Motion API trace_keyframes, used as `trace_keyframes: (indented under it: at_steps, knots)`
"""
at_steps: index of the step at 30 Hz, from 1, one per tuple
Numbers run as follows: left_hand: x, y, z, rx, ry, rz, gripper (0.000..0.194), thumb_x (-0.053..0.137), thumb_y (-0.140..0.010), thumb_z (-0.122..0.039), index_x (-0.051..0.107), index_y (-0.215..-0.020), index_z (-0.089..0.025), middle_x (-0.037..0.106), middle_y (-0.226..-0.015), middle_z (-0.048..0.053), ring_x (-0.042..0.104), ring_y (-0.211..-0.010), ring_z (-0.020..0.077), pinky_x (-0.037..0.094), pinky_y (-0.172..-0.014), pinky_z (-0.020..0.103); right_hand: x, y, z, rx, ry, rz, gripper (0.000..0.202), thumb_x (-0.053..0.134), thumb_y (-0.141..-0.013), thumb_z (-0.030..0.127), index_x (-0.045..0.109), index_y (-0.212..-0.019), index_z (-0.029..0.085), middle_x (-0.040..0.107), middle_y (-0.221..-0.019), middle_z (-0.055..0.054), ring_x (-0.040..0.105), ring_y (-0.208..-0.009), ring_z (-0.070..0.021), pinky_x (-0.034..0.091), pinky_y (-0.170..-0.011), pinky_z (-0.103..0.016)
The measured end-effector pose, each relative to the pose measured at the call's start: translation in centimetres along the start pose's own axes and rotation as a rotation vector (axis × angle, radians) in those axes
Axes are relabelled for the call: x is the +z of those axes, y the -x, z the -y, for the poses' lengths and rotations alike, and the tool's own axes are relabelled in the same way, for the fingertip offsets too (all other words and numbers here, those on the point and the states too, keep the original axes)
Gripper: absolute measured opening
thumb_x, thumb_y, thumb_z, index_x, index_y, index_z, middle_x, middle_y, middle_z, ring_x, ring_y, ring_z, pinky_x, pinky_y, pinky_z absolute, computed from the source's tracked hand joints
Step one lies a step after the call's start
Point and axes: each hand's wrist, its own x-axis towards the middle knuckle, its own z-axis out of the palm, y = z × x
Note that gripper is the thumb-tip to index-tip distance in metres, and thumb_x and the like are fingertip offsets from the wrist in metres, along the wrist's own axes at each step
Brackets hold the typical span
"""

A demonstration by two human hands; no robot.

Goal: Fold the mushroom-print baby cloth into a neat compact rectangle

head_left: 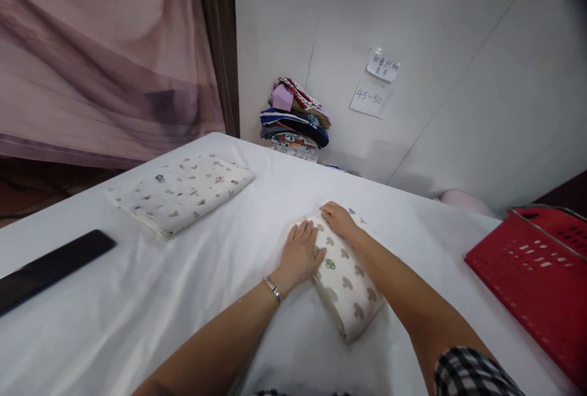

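Observation:
A folded white cloth (339, 289) with a print of grey-brown mushrooms and a green clover lies on the white-covered table. My left hand (300, 258) rests on its left side, palm down with the fingers stretched out; a metal bracelet circles that wrist. At the far end of the same cloth, my right hand (339, 220) has its fingers curled closed over the edge. To the left lies another folded white cloth (183, 191), patterned with small grey and green motifs, apart from both hands.
A long black flat object (55, 267) lies at the table's left edge. A red plastic basket (518, 280) with a metal handle stands at the right. Behind the table rises a stack of folded clothes (296, 118) by the wall, where paper notes (372, 98) hang.

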Motion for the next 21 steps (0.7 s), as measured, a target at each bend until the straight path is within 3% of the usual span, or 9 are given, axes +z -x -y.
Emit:
trace_keyframes:
  at_steps: [6, 12, 21]
  knots:
    - [0.4, 0.1, 0.0, -0.019, -0.008, -0.019, 0.052, 0.038, -0.088, -0.043, 0.046, -0.131, -0.015, 0.041, -0.141, 0.012, 0.028, -0.135, 0.0247, 0.02, -0.112, 0.045, -0.4, 1.6, 0.1, -0.049, -0.148, -0.159, 0.029, 0.045, -0.083, 0.017, 0.064, -0.104, 0.02, 0.06, -0.112, -0.005, 0.055, -0.101, -0.0159, 0.042, -0.092, -0.03]
    - [0.4, -0.1, -0.1, -0.022, -0.018, 0.004, 0.052, 0.039, -0.088, -0.043, 0.047, -0.13, -0.013, 0.042, -0.14, 0.013, 0.029, -0.134, 0.0254, 0.02, -0.111, 0.046, 0.2, 2.8, 0.1, -0.168, -0.047, -0.064, 0.03, 0.046, -0.088, 0.027, 0.063, -0.11, 0.019, 0.058, -0.12, -0.009, 0.05, -0.113, -0.0184, 0.037, -0.1, -0.034]
    - [0.5, 0.0, 0.2, -0.001, -0.035, -0.031, 0.05, 0.041, -0.087, -0.041, 0.049, -0.128, -0.014, 0.043, -0.139, 0.012, 0.03, -0.134, 0.0254, 0.022, -0.111, 0.046, -0.8, 3.7, -0.4, -0.137, -0.029, 0.014, 0.035, 0.045, -0.089, 0.032, 0.059, -0.119, 0.02, 0.05, -0.133, -0.009, 0.045, -0.122, -0.0202, 0.034, -0.104, -0.038]
